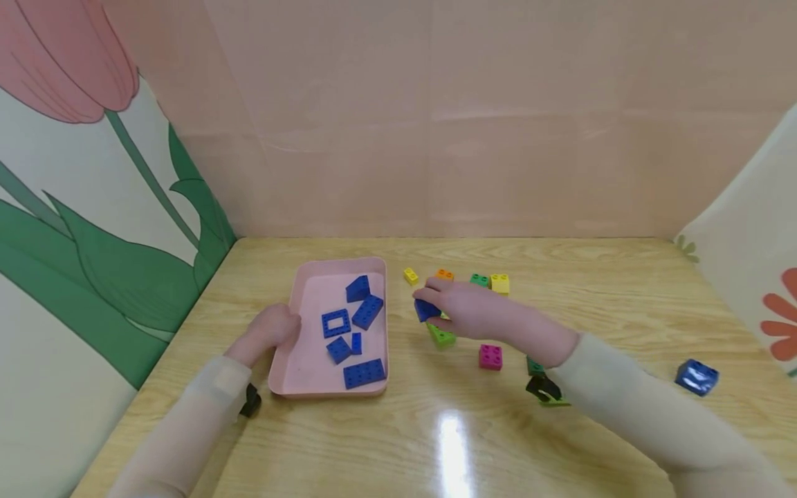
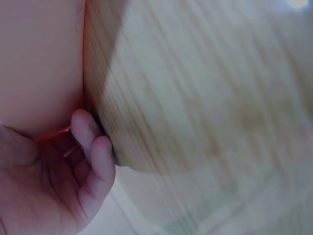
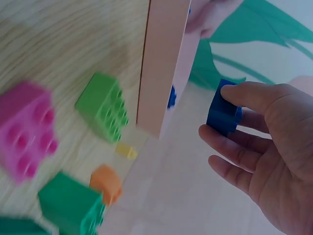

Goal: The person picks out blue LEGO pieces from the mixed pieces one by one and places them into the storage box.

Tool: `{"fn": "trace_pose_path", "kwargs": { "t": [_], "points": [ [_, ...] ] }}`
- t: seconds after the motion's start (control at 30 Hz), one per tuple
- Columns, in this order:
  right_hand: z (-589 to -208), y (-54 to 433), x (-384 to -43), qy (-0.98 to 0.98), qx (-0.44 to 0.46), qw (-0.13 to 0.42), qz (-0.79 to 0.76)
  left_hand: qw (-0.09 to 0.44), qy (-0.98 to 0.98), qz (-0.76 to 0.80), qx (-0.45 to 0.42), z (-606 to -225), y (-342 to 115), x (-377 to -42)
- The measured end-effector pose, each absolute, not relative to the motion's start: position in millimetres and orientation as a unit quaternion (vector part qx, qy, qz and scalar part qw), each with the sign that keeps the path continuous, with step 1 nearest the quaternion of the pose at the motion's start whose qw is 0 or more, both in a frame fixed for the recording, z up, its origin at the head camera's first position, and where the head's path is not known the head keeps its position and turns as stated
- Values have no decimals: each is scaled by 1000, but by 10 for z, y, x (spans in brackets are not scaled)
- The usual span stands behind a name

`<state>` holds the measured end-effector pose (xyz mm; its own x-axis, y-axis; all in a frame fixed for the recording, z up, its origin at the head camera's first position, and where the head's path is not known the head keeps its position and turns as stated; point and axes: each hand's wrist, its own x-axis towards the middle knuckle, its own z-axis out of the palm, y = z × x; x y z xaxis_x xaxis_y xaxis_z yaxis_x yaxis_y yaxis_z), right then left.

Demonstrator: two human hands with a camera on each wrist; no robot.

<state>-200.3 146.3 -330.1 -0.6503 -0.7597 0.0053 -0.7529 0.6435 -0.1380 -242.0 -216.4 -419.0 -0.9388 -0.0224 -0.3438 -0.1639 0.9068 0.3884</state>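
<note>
My left hand [image 1: 272, 329] grips the left wall of a shallow pink tray [image 1: 311, 373]; in the left wrist view its fingers [image 2: 100, 164] curl beneath the tray's edge. Several blue building blocks lie inside, among them a long block [image 1: 364, 373], a square frame piece [image 1: 336, 323] and a sloped block [image 1: 358, 289]. To the right of the tray, my right hand [image 1: 467, 306] pinches a blue building block [image 3: 222, 107] between thumb and fingers, held up above the table. A lime green block [image 1: 442, 337] lies just below that hand in the head view.
Around the right arm lie a magenta block [image 1: 490, 357], a yellow block [image 1: 500, 283], an orange block [image 1: 444, 274], a green block [image 1: 479, 279] and a small yellow block [image 1: 411, 276]. Another blue block [image 1: 697, 377] sits far right. A pink wall [image 1: 429, 138] backs the table.
</note>
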Motion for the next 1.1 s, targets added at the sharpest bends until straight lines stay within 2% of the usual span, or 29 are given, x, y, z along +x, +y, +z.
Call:
{"fn": "trace_pose_path", "kwargs": {
  "t": [0.57, 1.1],
  "points": [
    [-3538, 787, -2057, 873, -487, 14, -28, 177, 959, 217, -55, -4124, -2137, -2395],
    [-3785, 482, -2159, 885, -462, 59, 33, 176, 958, 217, -58, -4119, -2140, -2381]
  ]
}}
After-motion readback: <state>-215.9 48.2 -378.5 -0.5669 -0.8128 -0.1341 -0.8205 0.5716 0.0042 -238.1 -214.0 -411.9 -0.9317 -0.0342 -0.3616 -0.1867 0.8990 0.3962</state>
